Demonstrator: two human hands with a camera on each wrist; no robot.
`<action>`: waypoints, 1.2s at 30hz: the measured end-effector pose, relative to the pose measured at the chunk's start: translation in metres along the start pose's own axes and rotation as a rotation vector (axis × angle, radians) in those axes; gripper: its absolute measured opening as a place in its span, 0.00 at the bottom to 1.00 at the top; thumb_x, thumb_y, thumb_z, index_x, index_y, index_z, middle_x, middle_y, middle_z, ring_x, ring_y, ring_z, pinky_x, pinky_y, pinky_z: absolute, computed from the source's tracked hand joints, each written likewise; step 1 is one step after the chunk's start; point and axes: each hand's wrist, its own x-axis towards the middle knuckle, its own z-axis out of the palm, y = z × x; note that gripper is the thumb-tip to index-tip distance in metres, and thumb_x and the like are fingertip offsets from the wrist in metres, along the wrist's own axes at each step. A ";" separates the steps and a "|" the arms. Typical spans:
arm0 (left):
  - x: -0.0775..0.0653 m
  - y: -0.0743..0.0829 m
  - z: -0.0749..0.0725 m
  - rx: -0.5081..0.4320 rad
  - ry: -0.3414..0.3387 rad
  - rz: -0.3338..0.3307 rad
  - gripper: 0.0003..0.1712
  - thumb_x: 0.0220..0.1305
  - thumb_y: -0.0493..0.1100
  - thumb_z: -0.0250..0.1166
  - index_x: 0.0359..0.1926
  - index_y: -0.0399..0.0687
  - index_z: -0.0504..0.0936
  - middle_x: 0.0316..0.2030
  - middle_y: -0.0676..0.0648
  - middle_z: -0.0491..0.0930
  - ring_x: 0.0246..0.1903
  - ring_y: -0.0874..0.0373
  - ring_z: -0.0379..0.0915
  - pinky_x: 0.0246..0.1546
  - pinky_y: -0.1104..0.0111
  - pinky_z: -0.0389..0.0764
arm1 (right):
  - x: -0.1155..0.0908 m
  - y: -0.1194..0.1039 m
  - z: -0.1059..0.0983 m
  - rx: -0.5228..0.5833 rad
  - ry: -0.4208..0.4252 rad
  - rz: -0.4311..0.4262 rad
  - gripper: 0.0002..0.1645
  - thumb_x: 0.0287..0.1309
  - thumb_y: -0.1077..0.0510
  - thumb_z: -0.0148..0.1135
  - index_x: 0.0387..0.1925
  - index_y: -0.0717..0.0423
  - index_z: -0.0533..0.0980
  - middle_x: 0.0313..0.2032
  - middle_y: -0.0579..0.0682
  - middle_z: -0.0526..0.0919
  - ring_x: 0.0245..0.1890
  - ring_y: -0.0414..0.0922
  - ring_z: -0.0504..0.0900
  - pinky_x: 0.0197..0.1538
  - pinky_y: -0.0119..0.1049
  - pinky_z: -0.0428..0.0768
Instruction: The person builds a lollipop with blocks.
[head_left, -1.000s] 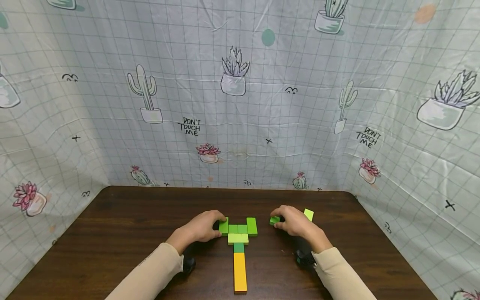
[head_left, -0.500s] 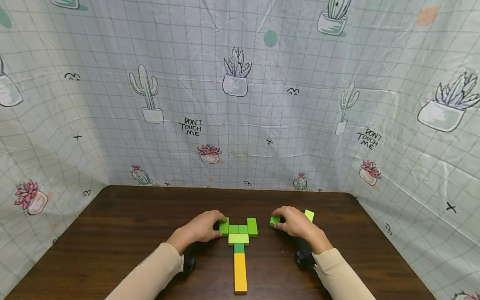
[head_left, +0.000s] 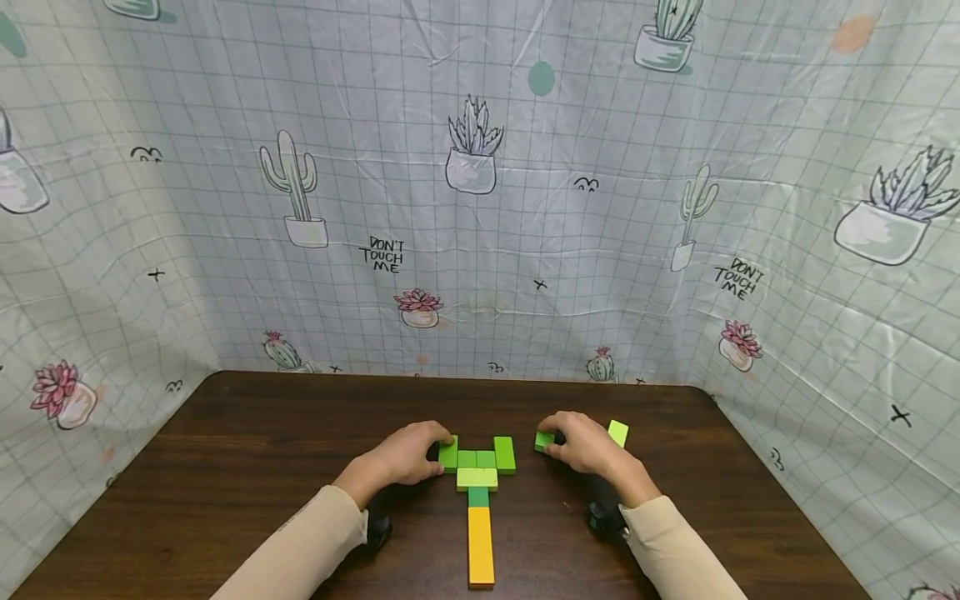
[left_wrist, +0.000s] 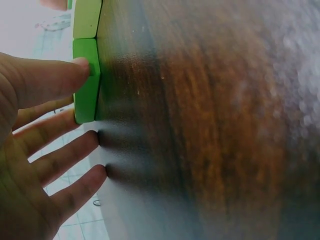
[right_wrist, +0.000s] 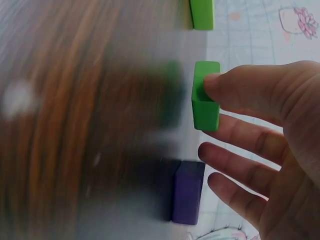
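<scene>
Head view shows the right hand (head_left: 588,443) pinching a green block (head_left: 543,442), now slightly nearer the pattern (head_left: 477,478), seemingly an addition, while the left hand (head_left: 405,451) pinches the leftmost block (head_left: 448,457).

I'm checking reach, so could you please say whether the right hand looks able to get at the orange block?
Probably yes: nothing stands between the right hand and the orange block, though that hand pinches a small green block.
</scene>
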 end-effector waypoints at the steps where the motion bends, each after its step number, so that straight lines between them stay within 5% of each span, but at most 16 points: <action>1: 0.000 0.000 0.000 0.000 -0.001 -0.001 0.24 0.60 0.41 0.68 0.57 0.42 0.77 0.56 0.43 0.74 0.58 0.45 0.68 0.55 0.53 0.71 | 0.001 -0.001 0.001 0.007 0.000 0.000 0.17 0.55 0.59 0.68 0.48 0.56 0.81 0.45 0.49 0.82 0.48 0.51 0.79 0.50 0.49 0.76; 24: 0.002 -0.001 0.001 0.005 -0.008 0.001 0.24 0.60 0.42 0.68 0.57 0.42 0.77 0.56 0.43 0.74 0.58 0.46 0.68 0.56 0.54 0.71 | 0.025 -0.033 -0.002 0.022 -0.015 -0.068 0.13 0.56 0.59 0.67 0.45 0.54 0.81 0.43 0.48 0.80 0.41 0.48 0.78 0.40 0.44 0.77; 36: 0.002 -0.002 0.000 -0.004 -0.008 -0.008 0.24 0.60 0.42 0.68 0.57 0.42 0.77 0.56 0.43 0.74 0.57 0.46 0.69 0.55 0.54 0.71 | 0.040 -0.058 0.008 0.041 -0.019 -0.157 0.15 0.59 0.56 0.65 0.47 0.53 0.81 0.45 0.48 0.81 0.48 0.48 0.77 0.49 0.45 0.77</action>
